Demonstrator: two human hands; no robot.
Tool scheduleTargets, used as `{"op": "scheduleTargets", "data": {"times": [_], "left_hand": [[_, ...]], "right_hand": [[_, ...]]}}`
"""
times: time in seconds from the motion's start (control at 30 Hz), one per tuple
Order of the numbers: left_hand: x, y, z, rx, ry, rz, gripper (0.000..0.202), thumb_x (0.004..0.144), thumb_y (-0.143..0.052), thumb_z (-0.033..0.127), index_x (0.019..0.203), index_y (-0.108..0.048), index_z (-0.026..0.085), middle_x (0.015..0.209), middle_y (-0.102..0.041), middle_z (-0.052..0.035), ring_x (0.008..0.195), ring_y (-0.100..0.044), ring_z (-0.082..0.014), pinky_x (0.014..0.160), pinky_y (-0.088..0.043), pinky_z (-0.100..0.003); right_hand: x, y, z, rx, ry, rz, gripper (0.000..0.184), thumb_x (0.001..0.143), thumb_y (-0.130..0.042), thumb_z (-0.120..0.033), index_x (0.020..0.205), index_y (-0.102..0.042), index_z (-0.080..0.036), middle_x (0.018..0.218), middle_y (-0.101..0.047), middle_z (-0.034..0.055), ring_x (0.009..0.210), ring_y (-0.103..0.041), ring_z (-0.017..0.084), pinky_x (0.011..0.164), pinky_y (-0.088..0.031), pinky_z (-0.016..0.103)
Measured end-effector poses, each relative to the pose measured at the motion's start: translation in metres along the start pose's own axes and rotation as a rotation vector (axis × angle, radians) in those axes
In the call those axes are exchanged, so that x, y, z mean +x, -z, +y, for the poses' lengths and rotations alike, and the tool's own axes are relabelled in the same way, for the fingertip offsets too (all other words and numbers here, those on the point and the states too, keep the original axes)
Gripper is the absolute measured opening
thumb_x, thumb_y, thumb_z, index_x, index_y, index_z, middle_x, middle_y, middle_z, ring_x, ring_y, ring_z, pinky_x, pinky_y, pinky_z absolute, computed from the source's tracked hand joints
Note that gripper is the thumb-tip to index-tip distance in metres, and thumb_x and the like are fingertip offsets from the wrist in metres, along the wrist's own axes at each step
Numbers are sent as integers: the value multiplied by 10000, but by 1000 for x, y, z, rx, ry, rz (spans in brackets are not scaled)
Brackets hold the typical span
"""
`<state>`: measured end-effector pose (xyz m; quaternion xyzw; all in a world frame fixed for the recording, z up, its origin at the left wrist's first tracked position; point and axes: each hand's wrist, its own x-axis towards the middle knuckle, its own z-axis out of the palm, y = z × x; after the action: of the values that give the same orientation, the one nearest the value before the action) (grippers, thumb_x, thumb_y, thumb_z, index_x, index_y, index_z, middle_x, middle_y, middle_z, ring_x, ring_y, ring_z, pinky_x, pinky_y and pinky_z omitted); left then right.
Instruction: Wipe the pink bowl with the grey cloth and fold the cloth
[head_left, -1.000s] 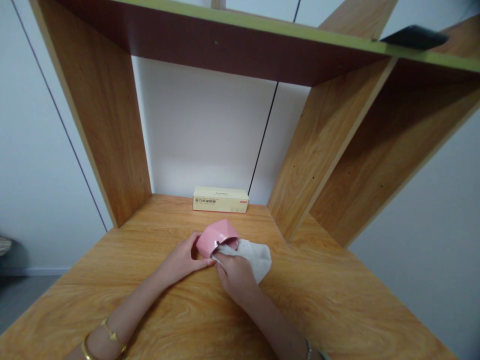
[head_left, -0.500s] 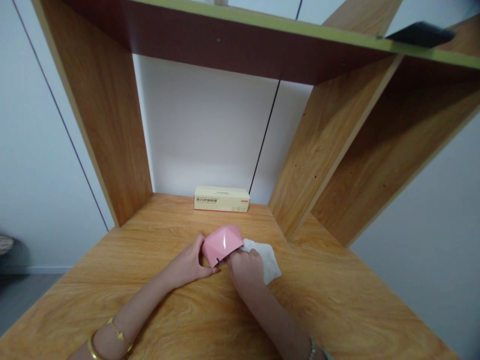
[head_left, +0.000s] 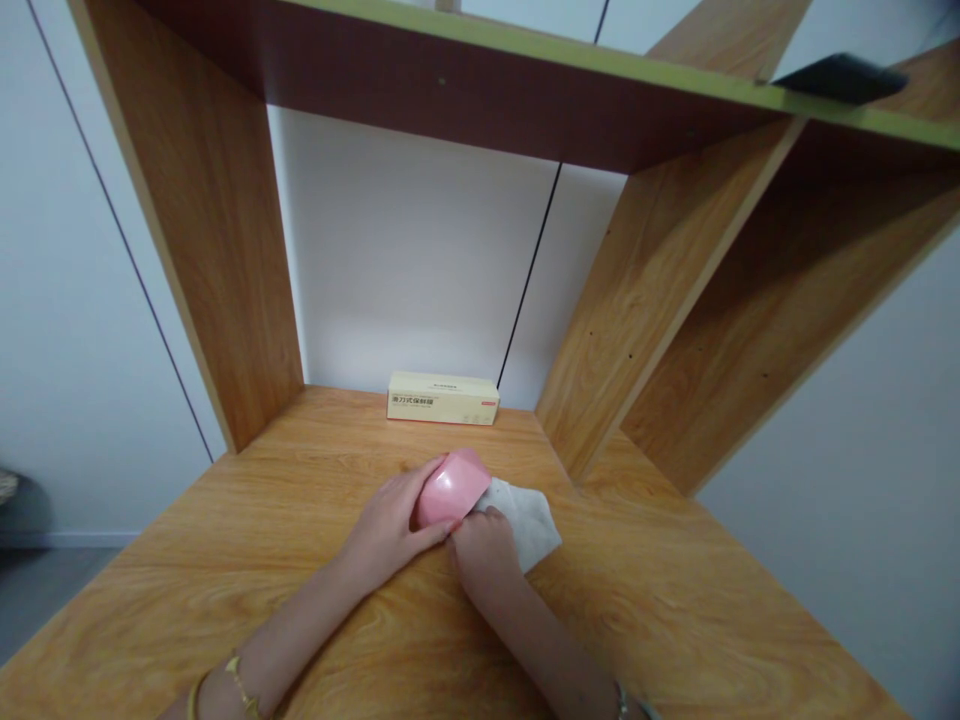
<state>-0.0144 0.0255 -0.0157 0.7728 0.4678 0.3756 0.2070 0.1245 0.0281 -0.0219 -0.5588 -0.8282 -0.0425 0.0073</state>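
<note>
My left hand [head_left: 390, 525] is wrapped around a small pink faceted object [head_left: 451, 485] that rests on the wooden desk [head_left: 225, 560]. Its fingers curl over the object's left side and its thumb sits under the near edge. My right hand [head_left: 484, 548] is closed on a white cloth [head_left: 529, 515] and presses it against the pink object's right side. Most of the cloth lies on the desk to the right of my fingers.
A long cream box [head_left: 442, 398] with red print lies at the back of the desk against the white wall. Slanted wooden side panels [head_left: 217, 250] rise on both sides under a shelf [head_left: 487, 80]. A dark object [head_left: 836, 75] sits on the upper shelf at right.
The pink object has turned in my left hand, its opening no longer showing. My left hand has shifted further over it, and my right hand with the cloth has moved from inside it to its right side.
</note>
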Motion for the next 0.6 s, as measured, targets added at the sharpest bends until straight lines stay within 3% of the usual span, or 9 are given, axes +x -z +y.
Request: {"op": "scheduleTargets", "data": {"times": [0.27,0.43,0.6], "left_hand": [[-2,7,-1,31,-9,-12,654,708,-580,399,1289,-334,227,1282,-466,-69,1127,-461,-251,940,-366,-355],[-1,5,3,73,49,21,759,637,-620,498,1277,-326,216,1251,-487,-103,1099,-477,-287,914,-377,-408],[0,8,-1,169,48,75,649,658,-604,423,1228,-380,208,1214,-516,-99,1080,-491,-278,911,-374,-387]], "right_hand": [[-5,-6,1,276,-29,29,250,788,-392,-182,781,-641,-157,826,-680,78,767,-617,171,648,-391,245],[-4,-3,0,254,-8,-6,224,782,-413,-203,769,-635,-178,821,-683,62,748,-619,175,628,-380,256],[-4,4,-2,128,-49,42,263,806,-370,-165,789,-632,-185,780,-684,69,698,-623,202,645,-365,307]]}}
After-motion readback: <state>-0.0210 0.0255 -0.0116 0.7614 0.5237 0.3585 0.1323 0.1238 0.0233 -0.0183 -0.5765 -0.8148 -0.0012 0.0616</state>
